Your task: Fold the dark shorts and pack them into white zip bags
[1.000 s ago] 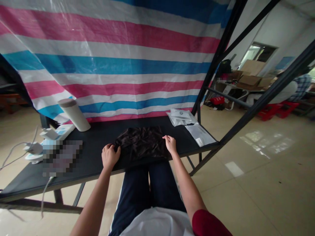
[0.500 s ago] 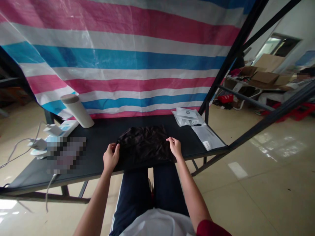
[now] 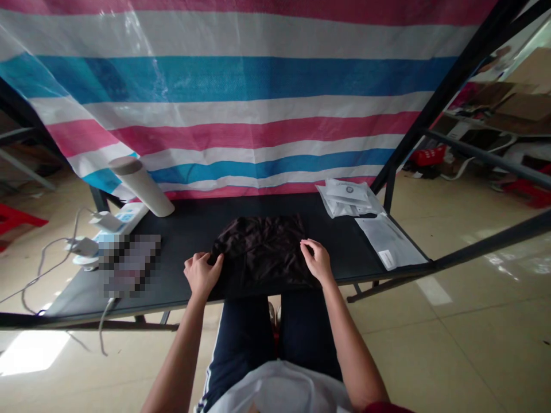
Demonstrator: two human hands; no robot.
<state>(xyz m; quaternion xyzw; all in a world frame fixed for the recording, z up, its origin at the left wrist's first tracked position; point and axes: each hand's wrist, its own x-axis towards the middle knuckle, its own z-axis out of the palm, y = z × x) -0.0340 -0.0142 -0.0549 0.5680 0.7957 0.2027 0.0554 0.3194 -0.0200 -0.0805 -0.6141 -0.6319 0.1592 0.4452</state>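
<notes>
Head view: hands (image 3: pixel 204 276) (image 3: pixel 318 261) at dark cloth (image 3: pixel 267 246) edges, pinch unclear; white packet (image 3: pixel 344 197) lettering too small.

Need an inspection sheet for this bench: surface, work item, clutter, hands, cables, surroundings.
Surface: black tabletop, in use at the centre and both ends.
Work item: dark, wrinkled cloth, lying near the front edge.
Clutter: white bottle, power strip and pixelated flat item at left; stacked packets and flat packet at right.
Hands: left hand at the cloth's left edge, right hand at its right edge; grip unclear on both.
Cables: white cable hanging over the front edge; loose leads off to the left.
Surroundings: striped sheet behind, dark metal frame, cardboard boxes at far right.
</notes>
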